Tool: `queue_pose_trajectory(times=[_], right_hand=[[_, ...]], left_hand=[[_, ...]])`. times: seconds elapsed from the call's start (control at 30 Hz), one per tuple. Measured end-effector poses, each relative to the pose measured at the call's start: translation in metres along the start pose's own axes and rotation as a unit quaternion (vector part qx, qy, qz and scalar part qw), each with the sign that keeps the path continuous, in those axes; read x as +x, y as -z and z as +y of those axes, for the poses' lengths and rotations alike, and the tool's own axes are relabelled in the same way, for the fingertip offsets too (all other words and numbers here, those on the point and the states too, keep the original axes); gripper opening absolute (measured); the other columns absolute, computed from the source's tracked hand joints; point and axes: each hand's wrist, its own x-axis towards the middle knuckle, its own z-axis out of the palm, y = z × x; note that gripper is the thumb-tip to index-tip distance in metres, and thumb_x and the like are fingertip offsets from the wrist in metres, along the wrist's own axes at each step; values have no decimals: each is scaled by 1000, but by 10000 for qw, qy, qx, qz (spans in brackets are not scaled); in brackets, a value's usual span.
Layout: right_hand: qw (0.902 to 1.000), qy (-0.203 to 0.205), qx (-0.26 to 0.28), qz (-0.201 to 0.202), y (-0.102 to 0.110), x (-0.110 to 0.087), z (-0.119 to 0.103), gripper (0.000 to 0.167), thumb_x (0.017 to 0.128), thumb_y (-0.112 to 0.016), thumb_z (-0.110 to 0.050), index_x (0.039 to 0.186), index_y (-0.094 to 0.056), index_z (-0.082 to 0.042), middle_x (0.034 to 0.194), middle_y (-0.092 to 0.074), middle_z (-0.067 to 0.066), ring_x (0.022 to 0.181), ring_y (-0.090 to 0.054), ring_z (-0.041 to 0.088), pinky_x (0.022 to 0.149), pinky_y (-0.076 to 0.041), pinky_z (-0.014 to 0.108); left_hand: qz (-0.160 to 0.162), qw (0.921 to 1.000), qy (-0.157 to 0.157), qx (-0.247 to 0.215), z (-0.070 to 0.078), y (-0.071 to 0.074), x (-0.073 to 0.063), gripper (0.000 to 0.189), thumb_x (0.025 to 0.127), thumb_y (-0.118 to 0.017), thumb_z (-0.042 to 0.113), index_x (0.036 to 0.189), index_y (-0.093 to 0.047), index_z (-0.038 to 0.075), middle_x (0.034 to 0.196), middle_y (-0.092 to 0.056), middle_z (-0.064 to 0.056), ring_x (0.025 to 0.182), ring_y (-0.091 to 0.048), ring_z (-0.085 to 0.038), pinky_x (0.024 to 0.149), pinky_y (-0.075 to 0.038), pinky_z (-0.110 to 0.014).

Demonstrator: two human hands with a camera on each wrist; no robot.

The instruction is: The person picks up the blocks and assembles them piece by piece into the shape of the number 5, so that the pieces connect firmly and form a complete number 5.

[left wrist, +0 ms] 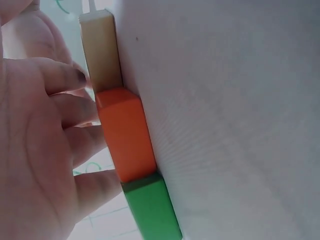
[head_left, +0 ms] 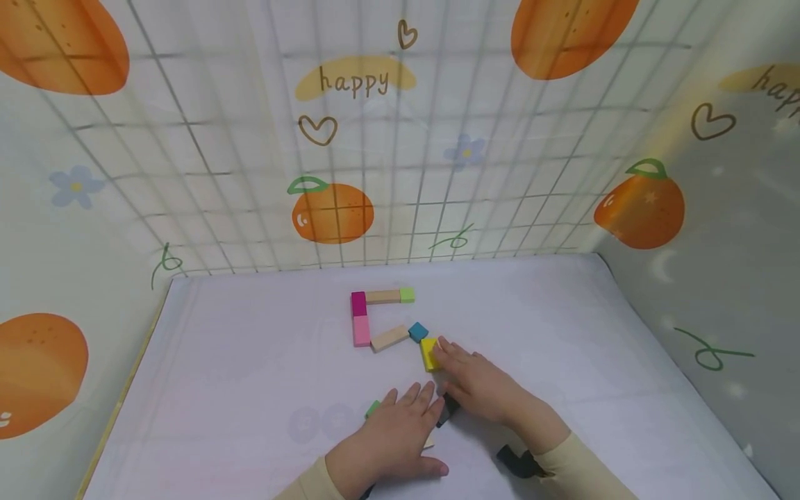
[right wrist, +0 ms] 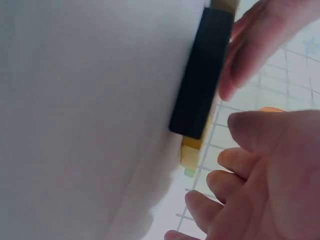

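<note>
Toy blocks lie end to end on a white surface. My right hand [head_left: 484, 385] has its fingers extended over the edge of a yellow block [head_left: 429, 355]. Beneath that hand is a black block [right wrist: 202, 72], partly hidden in the head view. My left hand [head_left: 403, 434] spreads over a row made of a plain wooden block [left wrist: 101, 52], an orange block [left wrist: 129, 135] and a green block [left wrist: 152, 207]; its fingertips are beside them. From the head, the orange one is hidden. A blue block [head_left: 418, 332] sits just beyond the yellow one.
Farther back, a second wooden block [head_left: 390, 339] leads to a pink block [head_left: 361, 331], a magenta block [head_left: 358, 303], another wooden block [head_left: 382, 297] and a light green block [head_left: 407, 295]. Printed fabric [head_left: 387, 153] stands behind and at both sides.
</note>
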Motion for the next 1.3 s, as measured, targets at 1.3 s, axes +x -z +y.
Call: queue_pose_trajectory(times=[1.3], right_hand=[[9929, -61, -1166, 227, -15, -59, -28, 46, 95, -68, -29, 138, -63, -15, 151, -54, -1, 141, -50, 28, 112, -38, 62]], left_hand=[[145, 9984, -365, 410, 15, 1, -16, 88, 86, -54, 78, 154, -43, 24, 163, -36, 1, 151, -34, -18, 117, -36, -56]])
